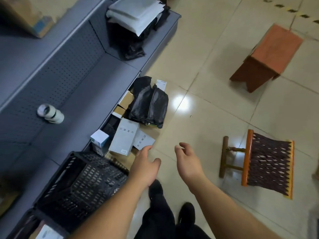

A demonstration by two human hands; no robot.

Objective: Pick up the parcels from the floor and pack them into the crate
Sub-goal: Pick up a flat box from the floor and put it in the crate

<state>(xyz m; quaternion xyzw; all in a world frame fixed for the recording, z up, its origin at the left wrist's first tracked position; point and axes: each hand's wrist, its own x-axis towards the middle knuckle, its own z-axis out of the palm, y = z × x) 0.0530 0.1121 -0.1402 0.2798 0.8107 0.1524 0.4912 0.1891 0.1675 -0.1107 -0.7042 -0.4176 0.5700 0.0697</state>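
On the floor beside the black crate (82, 183), grey boxes (124, 137) lie stacked: probably light, rigid; grasp opposite long edges. Left hand (146, 168) and right hand (188, 163) hover with fingers relaxed, holding nothing.

Both bare forearms reach forward toward 12 o'clock. The left hand (145, 168) is palm down, fingers (146, 149) relaxed and extended. The right hand (187, 161) is at its 3 o'clock, loosely curled, gripping nothing.
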